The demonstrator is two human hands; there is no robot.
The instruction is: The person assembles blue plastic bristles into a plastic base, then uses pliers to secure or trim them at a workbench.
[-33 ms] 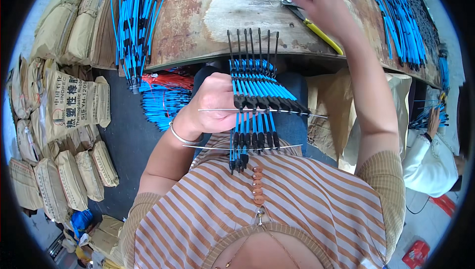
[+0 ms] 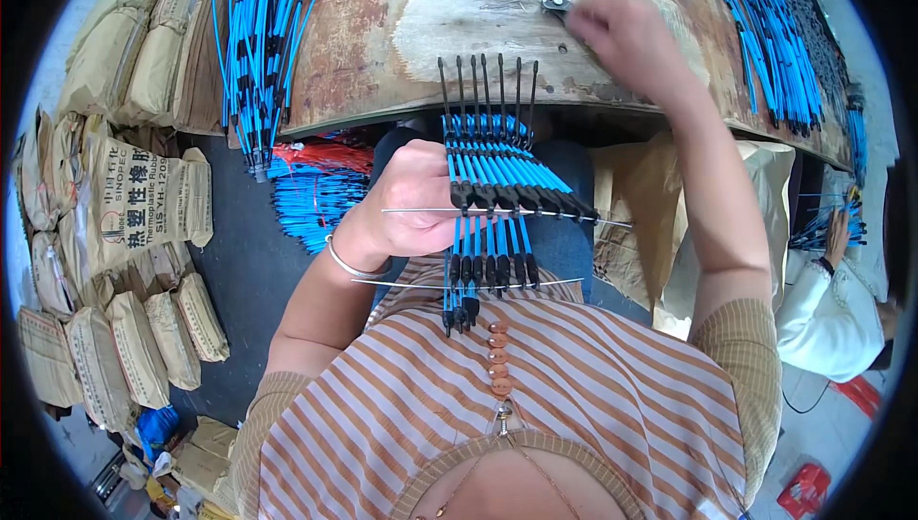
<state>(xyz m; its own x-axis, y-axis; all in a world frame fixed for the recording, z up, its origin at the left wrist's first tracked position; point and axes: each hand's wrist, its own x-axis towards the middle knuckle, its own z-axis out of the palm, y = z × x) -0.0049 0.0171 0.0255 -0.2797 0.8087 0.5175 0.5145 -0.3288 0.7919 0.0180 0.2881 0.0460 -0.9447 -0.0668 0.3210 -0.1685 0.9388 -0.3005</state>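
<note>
My left hand (image 2: 416, 204) grips a flat row of several blue rods with black ends (image 2: 497, 185), strung side by side on two thin metal wires over my lap. The rods stand roughly upright, black tips pointing at the table edge. My right hand (image 2: 626, 37), blurred, reaches out over the worn wooden table (image 2: 402, 51). It closes over a pair of metal pliers (image 2: 555, 1), and only the tool's head shows past my fingers.
A long bundle of blue rods (image 2: 258, 51) hangs over the table's left end, and more lie in a pile (image 2: 775, 42) at its right. Tan sacks (image 2: 143, 195) are stacked at the left. Blue and red bundles (image 2: 316, 185) lie on the floor. Another person's white sleeve (image 2: 832, 314) is at the right.
My right hand has settled lower over the pliers, and their yellow handle is now hidden under it. My left hand and the row of rods have not moved.
</note>
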